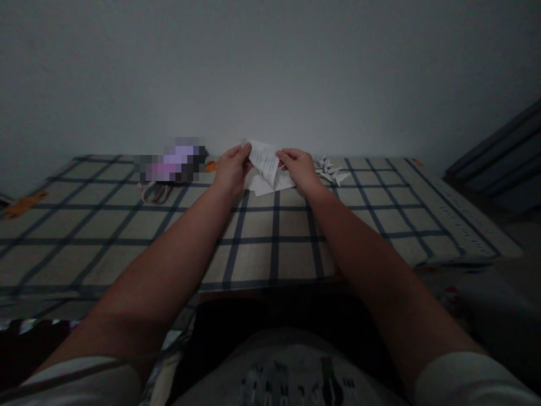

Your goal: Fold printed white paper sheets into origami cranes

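My left hand and my right hand both pinch a white printed sheet of paper, held up a little above the checked cloth. The left fingers grip its upper left edge, the right fingers its right side. Under it lie more white paper sheets flat on the cloth. Just right of my right hand sits a small pile of folded white paper pieces.
A blurred purple object rests on the cloth to the left, with a looped strap beneath it. A plain wall rises right behind the surface. Dark furniture stands at the far right. The room is dim.
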`<state>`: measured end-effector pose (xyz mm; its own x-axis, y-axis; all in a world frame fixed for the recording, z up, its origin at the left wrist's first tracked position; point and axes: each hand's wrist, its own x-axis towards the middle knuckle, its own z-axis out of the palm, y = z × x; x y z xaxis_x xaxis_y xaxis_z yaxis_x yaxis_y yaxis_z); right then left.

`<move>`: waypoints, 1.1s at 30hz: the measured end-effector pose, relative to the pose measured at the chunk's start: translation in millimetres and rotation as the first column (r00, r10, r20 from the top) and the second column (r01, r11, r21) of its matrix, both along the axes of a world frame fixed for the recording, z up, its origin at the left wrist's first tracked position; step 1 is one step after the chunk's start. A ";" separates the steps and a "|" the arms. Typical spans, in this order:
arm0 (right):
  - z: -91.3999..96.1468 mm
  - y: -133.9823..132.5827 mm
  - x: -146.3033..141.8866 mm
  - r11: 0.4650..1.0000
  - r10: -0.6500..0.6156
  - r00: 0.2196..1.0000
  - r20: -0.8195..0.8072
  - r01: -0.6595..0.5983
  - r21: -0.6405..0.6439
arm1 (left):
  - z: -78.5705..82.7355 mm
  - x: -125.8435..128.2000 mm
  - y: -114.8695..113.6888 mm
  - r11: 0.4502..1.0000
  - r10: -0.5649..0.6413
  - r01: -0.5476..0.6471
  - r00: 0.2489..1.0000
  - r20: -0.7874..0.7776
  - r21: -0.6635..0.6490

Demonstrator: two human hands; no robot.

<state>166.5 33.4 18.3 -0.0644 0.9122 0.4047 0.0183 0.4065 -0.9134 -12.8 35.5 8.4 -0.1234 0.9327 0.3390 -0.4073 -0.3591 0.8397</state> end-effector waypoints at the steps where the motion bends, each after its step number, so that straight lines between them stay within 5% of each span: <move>1: 0.1 0.1 0.1 1.000 0.001 1.000 -0.001 -0.001 -0.005 | -0.4 -0.5 0.5 1.000 0.015 -0.015 1.000 -0.003 0.009; 16: -2.6 2.9 1.9 1.000 0.018 1.000 0.019 -0.019 0.024 | 3.5 -9.6 4.7 0.973 0.231 -0.231 0.970 0.077 -0.006; 20: 0.1 3.2 4.2 1.000 -0.015 1.000 -0.010 0.015 -0.007 | 6.1 -7.1 1.0 0.984 0.170 -0.168 0.985 0.025 -0.054; 27: 2.1 7.2 10.2 0.993 -0.113 0.986 -0.123 0.107 -0.052 | 1.8 7.1 -17.7 0.994 -0.057 0.019 0.928 -0.368 -0.105; 33: -1.3 6.4 6.0 0.996 -0.077 0.992 -0.096 0.072 -0.055 | 3.9 6.3 -18.8 0.989 -0.048 0.005 0.957 -0.287 -0.148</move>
<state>172.5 39.8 17.0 0.0425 0.9327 0.3581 -0.0438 0.3598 -0.9320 -6.5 16.7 12.3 -0.0150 0.9758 0.2180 -0.1473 -0.2178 0.9648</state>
